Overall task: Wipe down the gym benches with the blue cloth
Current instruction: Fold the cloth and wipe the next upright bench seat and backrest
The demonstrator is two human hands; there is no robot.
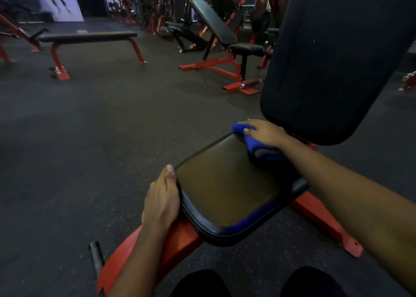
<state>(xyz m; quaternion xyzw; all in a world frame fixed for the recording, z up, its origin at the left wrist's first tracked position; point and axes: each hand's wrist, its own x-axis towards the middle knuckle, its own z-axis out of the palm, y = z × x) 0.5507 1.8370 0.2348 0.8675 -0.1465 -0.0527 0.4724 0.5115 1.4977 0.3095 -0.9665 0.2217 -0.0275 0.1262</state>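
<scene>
Lying bunched at the far end of the seat pad (225, 184), just below the tilted black backrest (326, 60), the blue cloth (254, 147) sits on the black cushion with a greyer fold showing at its near edge. The right hand (263, 133) rests on top of it, palm down, fingers stretched flat and slightly apart over the fabric, their tips reaching the cloth's far corner. The left hand (161, 200) is set against the near left edge of the same pad, thumb straight and lying along the rim. Its other fingers drop out of sight beside the cushion, so I cannot tell whether they grip it.

Beneath the pad runs a red frame (319, 215), with a red foot at the right and a curved red bar at the lower left. Dark trouser knees (202, 283) show at the bottom edge. All of this stands on a dark speckled floor (101, 128). Well apart, across that floor, stand a flat bench (87, 37) on red legs and an incline bench (213, 24) with a red base.
</scene>
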